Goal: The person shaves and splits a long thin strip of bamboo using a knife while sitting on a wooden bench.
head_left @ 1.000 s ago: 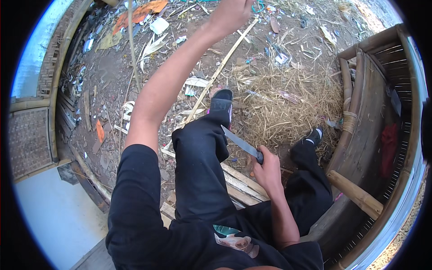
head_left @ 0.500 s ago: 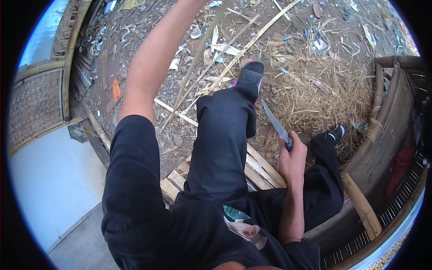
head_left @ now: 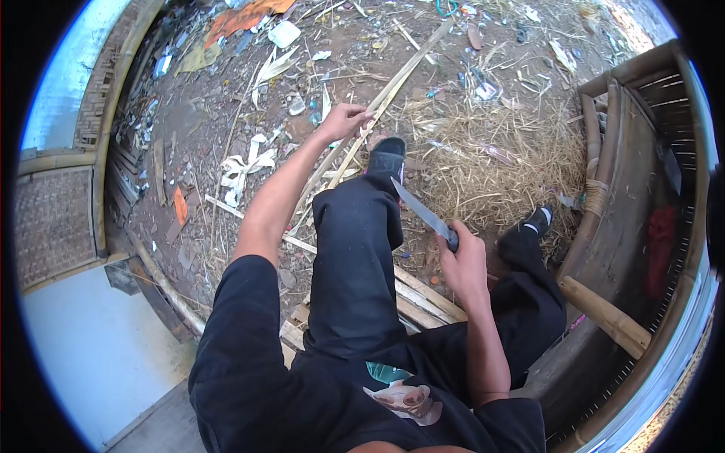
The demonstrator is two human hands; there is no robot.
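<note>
My left hand (head_left: 346, 121) reaches out in front of me, its fingers closed around a long, thin bamboo strip (head_left: 429, 48). The strip slants from far right down past my left forearm. A second, paler strip (head_left: 348, 161) lies just beside it. In my right hand (head_left: 465, 264) is a knife (head_left: 424, 209) with a dark handle, gripped near my right knee. Its blade points up and to the left, toward my sandalled foot (head_left: 387, 155), and does not touch the bamboo strip.
Dry straw (head_left: 491, 162) and scattered litter cover the dirt ground ahead. On the right stands a bamboo-framed structure (head_left: 596, 181). Split wooden slats (head_left: 423, 296) lie under my legs. A woven wall panel (head_left: 57, 223) and a white panel (head_left: 98, 340) are at the left.
My left hand has come back into view from beyond the top edge, nearer to me on the strip. The knife and right hand have shifted slightly left in the picture.
</note>
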